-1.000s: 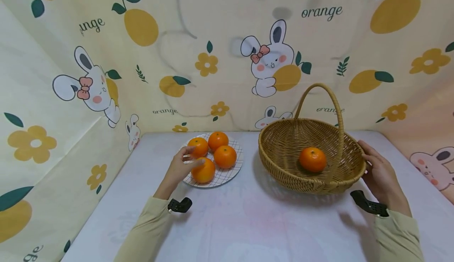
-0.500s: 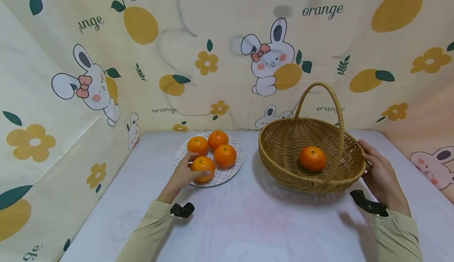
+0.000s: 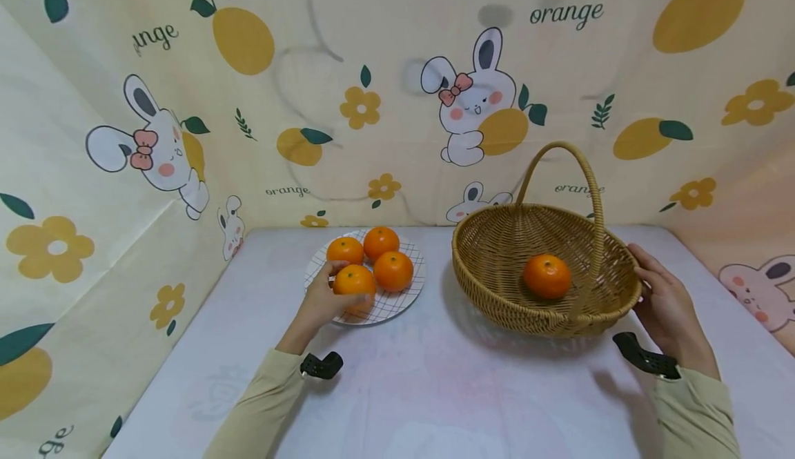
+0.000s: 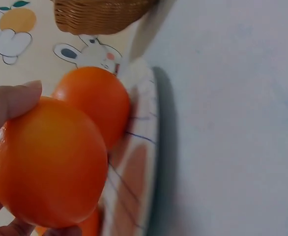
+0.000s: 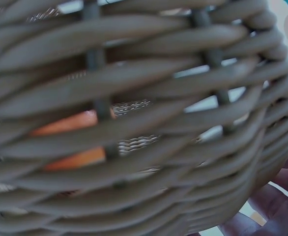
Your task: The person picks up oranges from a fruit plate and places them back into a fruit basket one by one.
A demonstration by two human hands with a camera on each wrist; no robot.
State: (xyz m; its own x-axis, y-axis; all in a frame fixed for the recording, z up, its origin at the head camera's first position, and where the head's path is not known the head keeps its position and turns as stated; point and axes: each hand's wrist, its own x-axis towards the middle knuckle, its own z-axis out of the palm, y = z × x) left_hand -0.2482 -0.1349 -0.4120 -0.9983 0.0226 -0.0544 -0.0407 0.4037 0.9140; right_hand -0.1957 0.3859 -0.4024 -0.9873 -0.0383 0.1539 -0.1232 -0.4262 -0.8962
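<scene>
My left hand grips the nearest orange at the front of a round plate with a grid pattern. In the left wrist view the thumb lies over this orange and fingertips show beneath it. It hangs close over the plate, with an orange tint below it. Three more oranges, one of them at the back, sit behind it on the plate. My right hand holds the right side of a wicker basket, fingers against its outer wall. Inside the basket lies another orange.
A tall arched handle rises over the basket. The white-covered table reaches back to a printed cloth backdrop with rabbits and fruit. Its left side also borders the table.
My left hand came in from behind and left of the nearest orange, closed its fingers round it and raised it slightly. The right hand and basket keep their place.
</scene>
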